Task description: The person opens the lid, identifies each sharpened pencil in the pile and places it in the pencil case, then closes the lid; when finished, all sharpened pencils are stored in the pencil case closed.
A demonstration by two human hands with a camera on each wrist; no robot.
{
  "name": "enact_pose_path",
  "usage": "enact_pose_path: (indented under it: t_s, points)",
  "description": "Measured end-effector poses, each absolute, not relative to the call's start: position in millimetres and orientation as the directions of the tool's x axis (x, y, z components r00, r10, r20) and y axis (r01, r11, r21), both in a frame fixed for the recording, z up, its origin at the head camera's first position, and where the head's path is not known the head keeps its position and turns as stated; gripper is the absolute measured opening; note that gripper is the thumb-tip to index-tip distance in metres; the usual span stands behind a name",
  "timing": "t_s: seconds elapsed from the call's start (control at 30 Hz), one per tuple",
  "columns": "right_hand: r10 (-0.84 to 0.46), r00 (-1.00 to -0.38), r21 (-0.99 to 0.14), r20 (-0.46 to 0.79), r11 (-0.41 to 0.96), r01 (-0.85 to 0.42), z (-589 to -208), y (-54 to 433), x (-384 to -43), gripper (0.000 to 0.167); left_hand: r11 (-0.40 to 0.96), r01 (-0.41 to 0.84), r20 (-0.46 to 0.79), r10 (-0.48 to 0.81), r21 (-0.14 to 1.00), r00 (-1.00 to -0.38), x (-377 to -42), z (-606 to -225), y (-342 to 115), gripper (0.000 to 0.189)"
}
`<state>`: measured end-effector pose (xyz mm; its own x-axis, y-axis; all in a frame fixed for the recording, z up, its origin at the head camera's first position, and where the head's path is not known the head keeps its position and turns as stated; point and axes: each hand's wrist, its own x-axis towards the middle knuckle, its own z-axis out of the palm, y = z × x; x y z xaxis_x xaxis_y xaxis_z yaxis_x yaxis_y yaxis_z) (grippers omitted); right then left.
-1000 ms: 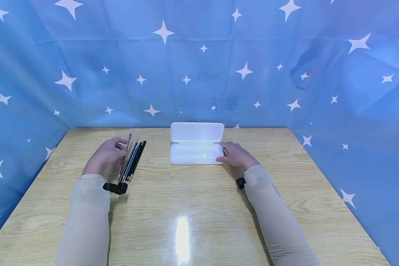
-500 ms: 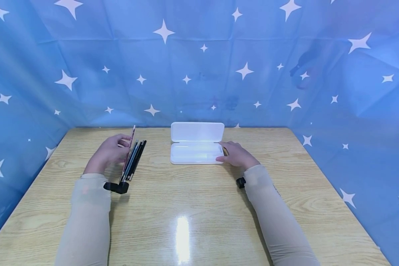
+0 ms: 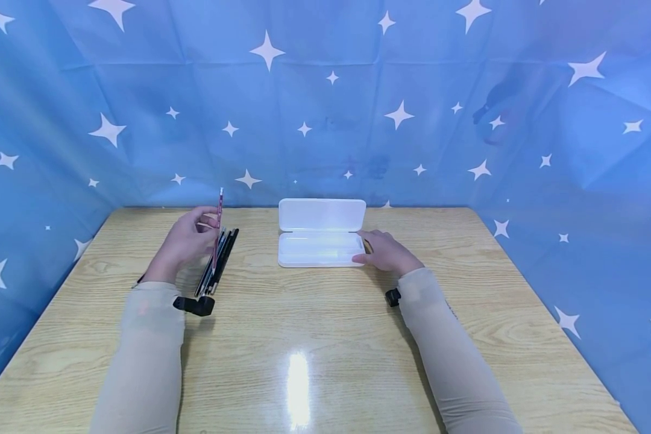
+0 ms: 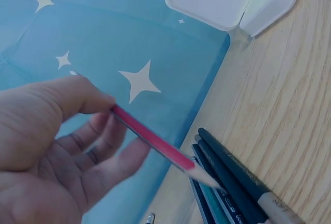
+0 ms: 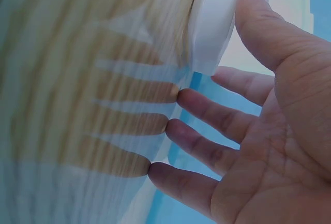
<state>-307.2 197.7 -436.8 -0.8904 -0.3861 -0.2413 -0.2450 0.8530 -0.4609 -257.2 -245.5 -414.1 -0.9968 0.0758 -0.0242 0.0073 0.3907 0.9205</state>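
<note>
A red pencil (image 4: pixel 158 141) with a sharpened tip is pinched between the thumb and fingers of my left hand (image 3: pixel 184 241). It stands steeply tilted, tip down, over several dark pencils (image 3: pixel 225 259) that lie side by side on the table. One of those has a tan end, visible in the left wrist view. My right hand (image 3: pixel 386 252) holds the right end of a white pencil case (image 3: pixel 320 263), thumb on its near edge and index finger at its far side. The case's lid (image 3: pixel 322 215) is raised. The other right fingers rest their tips on the table in the right wrist view.
A wooden table (image 3: pixel 347 337) with a glossy top bears everything. A blue star-patterned cloth (image 3: pixel 325 108) hangs behind it and along both sides. Small black wrist cameras (image 3: pixel 195 305) are strapped to the sleeves.
My left hand has lifted the red pencil up from the left side of the pencil group, tilting it more upright and moving slightly right. The right hand and pencil case have stayed put.
</note>
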Motion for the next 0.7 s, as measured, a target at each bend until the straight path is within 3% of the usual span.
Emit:
enact_pose_path:
  t_s: [0.23, 0.7]
  points:
    - [-0.385, -0.891, -0.458, -0.242, 0.854, -0.245, -437, 197, -307, 0.076, 0.373, 0.124, 0.117, 0.042, 0.919, -0.992, -259, -413, -241, 0.053]
    - [-0.374, -0.892, -0.468, -0.254, 0.854, -0.225, -436, 197, -306, 0.077, 0.305, 0.229, 0.25, -0.032, 0.924, -0.968, -258, -407, -232, 0.049]
